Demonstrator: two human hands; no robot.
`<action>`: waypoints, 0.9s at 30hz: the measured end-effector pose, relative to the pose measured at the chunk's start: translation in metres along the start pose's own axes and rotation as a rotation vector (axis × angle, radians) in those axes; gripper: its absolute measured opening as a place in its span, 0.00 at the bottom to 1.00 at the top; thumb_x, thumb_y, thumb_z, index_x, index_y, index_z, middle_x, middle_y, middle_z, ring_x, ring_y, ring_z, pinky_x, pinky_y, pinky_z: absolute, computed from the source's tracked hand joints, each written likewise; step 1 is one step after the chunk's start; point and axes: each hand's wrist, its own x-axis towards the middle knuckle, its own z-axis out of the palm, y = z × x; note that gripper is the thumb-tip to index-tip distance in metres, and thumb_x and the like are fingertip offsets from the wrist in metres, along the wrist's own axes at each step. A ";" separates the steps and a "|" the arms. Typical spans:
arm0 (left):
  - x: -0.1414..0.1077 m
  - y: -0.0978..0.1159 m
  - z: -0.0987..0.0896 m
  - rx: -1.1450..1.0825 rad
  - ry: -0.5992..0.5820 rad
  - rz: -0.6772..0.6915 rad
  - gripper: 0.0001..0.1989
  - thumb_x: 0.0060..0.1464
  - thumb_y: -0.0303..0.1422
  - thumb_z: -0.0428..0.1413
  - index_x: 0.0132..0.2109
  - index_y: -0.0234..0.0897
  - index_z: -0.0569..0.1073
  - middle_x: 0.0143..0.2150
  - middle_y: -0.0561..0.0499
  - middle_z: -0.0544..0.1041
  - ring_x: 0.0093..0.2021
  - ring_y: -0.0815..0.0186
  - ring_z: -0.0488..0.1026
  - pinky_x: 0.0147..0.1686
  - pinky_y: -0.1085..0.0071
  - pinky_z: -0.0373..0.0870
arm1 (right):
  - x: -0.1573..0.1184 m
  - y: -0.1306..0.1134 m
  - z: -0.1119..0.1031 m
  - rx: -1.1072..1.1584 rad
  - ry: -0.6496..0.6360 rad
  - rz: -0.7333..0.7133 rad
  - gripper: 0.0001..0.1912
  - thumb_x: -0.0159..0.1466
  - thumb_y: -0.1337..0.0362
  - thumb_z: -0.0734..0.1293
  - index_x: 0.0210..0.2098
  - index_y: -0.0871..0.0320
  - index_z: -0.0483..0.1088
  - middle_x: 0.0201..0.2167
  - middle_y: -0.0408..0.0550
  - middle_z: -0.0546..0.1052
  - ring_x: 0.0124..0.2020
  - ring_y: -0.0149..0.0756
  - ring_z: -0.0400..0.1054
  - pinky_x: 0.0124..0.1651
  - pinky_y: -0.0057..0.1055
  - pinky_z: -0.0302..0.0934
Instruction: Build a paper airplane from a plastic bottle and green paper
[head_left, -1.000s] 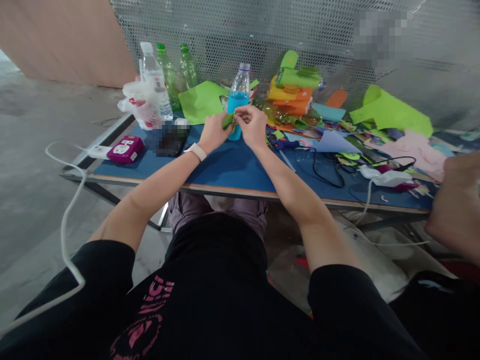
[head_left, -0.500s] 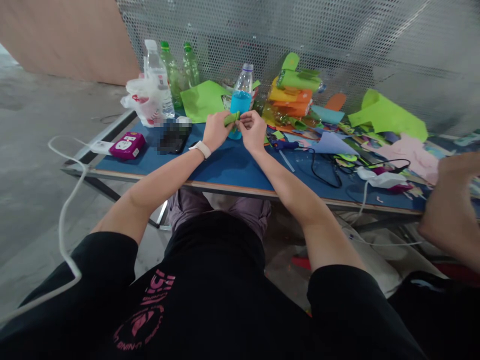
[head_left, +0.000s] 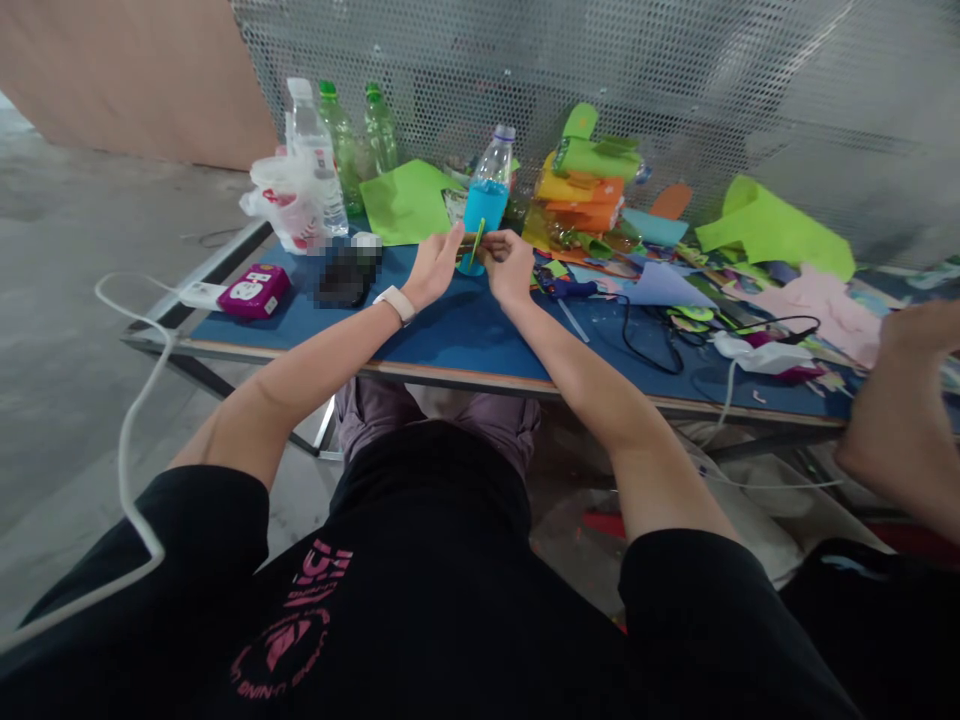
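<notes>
Green strip betw. the hands looks like matt felt or foam sheet, can't tell which. Table top: matt blue, smooth, w/ pale wood edge. Bottle: clear glossy plastic. Back screen: perforated metal, dull grey.

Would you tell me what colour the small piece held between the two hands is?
The small piece is green, seen edge-on in the head view between left hand and right hand.

One head-worn camera looks forward and down, fairly close, over a cluttered table, edges apparently distorted.
</notes>
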 end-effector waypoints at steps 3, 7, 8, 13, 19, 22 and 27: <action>0.005 -0.008 0.005 -0.053 -0.002 -0.072 0.25 0.88 0.54 0.60 0.47 0.41 0.85 0.45 0.41 0.89 0.53 0.48 0.90 0.57 0.54 0.87 | 0.000 -0.002 -0.002 0.034 0.002 0.027 0.28 0.68 0.32 0.84 0.44 0.48 0.81 0.47 0.55 0.92 0.53 0.57 0.91 0.72 0.68 0.87; 0.011 -0.013 0.005 0.040 0.012 -0.084 0.18 0.85 0.32 0.58 0.41 0.42 0.85 0.40 0.46 0.88 0.45 0.54 0.86 0.53 0.59 0.84 | 0.001 -0.002 -0.003 0.033 -0.022 0.023 0.24 0.70 0.36 0.84 0.43 0.49 0.82 0.45 0.55 0.92 0.53 0.58 0.91 0.71 0.66 0.88; 0.012 -0.013 0.004 0.058 0.009 -0.072 0.17 0.83 0.29 0.58 0.41 0.42 0.85 0.40 0.46 0.89 0.44 0.55 0.85 0.53 0.59 0.84 | 0.002 -0.001 -0.002 0.023 -0.029 0.014 0.24 0.70 0.36 0.84 0.43 0.49 0.82 0.45 0.55 0.91 0.53 0.58 0.91 0.70 0.66 0.88; 0.010 -0.009 0.001 0.071 -0.028 -0.055 0.16 0.77 0.21 0.59 0.50 0.41 0.92 0.48 0.46 0.94 0.45 0.56 0.86 0.55 0.59 0.83 | 0.006 0.010 -0.001 -0.008 -0.042 -0.007 0.24 0.72 0.35 0.83 0.45 0.48 0.83 0.47 0.55 0.92 0.55 0.59 0.91 0.69 0.64 0.89; 0.010 -0.013 0.001 0.052 -0.031 -0.041 0.20 0.73 0.20 0.59 0.55 0.40 0.94 0.58 0.42 0.96 0.54 0.56 0.91 0.65 0.57 0.86 | 0.009 0.018 -0.001 0.007 -0.039 -0.018 0.21 0.72 0.40 0.82 0.47 0.50 0.85 0.49 0.56 0.93 0.55 0.60 0.92 0.70 0.66 0.88; 0.012 -0.016 0.000 0.037 -0.034 -0.021 0.18 0.74 0.22 0.60 0.55 0.41 0.93 0.60 0.41 0.96 0.60 0.54 0.92 0.71 0.54 0.86 | 0.009 0.019 0.000 0.036 -0.039 -0.031 0.18 0.71 0.44 0.83 0.46 0.50 0.86 0.50 0.58 0.94 0.55 0.60 0.93 0.71 0.66 0.88; 0.011 -0.019 0.002 0.053 -0.023 -0.018 0.16 0.73 0.21 0.61 0.56 0.39 0.92 0.64 0.38 0.95 0.67 0.52 0.91 0.76 0.53 0.84 | 0.011 0.021 0.000 0.039 -0.028 -0.019 0.21 0.71 0.40 0.83 0.45 0.51 0.86 0.53 0.60 0.94 0.57 0.62 0.93 0.73 0.66 0.87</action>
